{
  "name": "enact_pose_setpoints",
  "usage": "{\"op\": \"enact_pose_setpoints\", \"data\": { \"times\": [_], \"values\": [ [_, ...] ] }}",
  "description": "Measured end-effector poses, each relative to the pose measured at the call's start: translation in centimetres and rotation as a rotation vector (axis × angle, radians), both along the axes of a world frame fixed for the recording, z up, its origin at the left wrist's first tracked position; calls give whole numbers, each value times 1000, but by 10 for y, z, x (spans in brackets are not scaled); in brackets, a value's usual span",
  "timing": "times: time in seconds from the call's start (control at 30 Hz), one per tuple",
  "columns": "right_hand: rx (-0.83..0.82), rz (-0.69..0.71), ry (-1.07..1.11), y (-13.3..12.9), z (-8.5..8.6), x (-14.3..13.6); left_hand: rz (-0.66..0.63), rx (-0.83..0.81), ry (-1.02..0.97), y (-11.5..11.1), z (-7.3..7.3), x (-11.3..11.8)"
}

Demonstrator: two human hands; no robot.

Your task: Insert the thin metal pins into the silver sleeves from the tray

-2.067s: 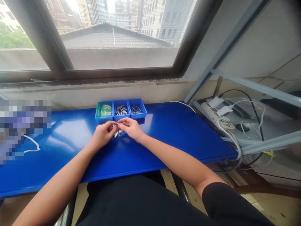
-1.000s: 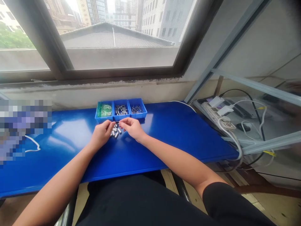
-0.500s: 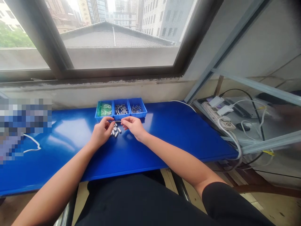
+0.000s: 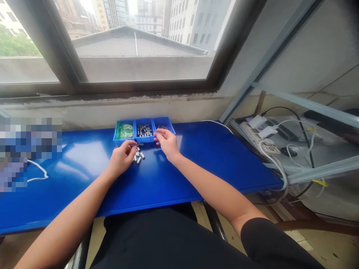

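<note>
My left hand (image 4: 122,156) is closed in a pinch on a small metal part (image 4: 140,144), whose short dark end sticks out to the right of the fingertips. Just below it, a loose pile of small silver cylinders (image 4: 138,156) lies on the table, partly behind the fingers. My right hand (image 4: 167,144) is at the front edge of the right blue bin (image 4: 171,127), fingers slightly apart, and I see nothing in them. Thin dark pins (image 4: 163,127) lie in that bin, partly covered by the hand.
The middle blue bin (image 4: 145,138) holds several metal cylinders. Green plastic with pale pieces (image 4: 126,130) fills the left bin. A white cable (image 4: 39,167) lies on the blue table (image 4: 174,186) at left. At right, a power strip (image 4: 260,136) and cables sit behind a metal frame (image 4: 322,170).
My right hand has parted from my left hand and moved up and right to the right bin. My left hand stays over the pile, still pinching.
</note>
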State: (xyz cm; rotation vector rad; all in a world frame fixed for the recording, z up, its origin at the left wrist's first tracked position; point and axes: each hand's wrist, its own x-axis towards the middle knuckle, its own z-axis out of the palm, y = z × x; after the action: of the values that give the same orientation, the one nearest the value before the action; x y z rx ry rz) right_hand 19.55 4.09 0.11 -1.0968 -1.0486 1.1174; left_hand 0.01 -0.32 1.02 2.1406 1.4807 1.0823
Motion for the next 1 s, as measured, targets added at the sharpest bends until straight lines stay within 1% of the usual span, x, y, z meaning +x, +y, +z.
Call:
{"op": "enact_pose_setpoints", "data": {
  "times": [0.03, 0.13, 0.17, 0.23, 0.27, 0.33, 0.43, 0.47, 0.5, 0.57, 0.7, 0.77, 0.9, 1.0],
  "values": [
    [51, 46, -113, -2, -1, -1, 1, 0, 4, 0, 0, 0],
    [296, 237, -473, -11, -4, -6, 19, 8, 21, 0, 0, 0],
    [388, 300, -577, -15, -5, -7, 43, 16, 25, -1, 1, 0],
    [567, 422, -711, -22, -7, -10, 140, 45, 19, 0, 1, 0],
    [616, 475, -754, -25, -7, -11, 210, 65, 2, 1, 1, -1],
    [655, 540, -816, -28, -9, -12, 369, 110, -56, 3, -1, -3],
    [654, 568, -871, -29, -11, -11, 580, 154, -132, 10, -10, -6],
    [647, 565, -883, -29, -12, -10, 634, 130, -123, 13, -13, -6],
    [634, 560, -890, -29, -12, -10, 661, 81, -130, 15, -17, -6],
    [606, 550, -891, -27, -12, -10, 631, -27, -167, 18, -25, -6],
    [572, 542, -870, -25, -13, -11, 529, -107, -199, 16, -35, 0],
    [565, 548, -861, -24, -13, -10, 472, -111, -187, 13, -37, 3],
    [554, 531, -851, -21, -10, -8, 366, -114, -97, 9, -39, 10],
    [502, 499, -903, -20, -5, -4, 336, -124, -76, 7, -39, 18]
  ]
}}
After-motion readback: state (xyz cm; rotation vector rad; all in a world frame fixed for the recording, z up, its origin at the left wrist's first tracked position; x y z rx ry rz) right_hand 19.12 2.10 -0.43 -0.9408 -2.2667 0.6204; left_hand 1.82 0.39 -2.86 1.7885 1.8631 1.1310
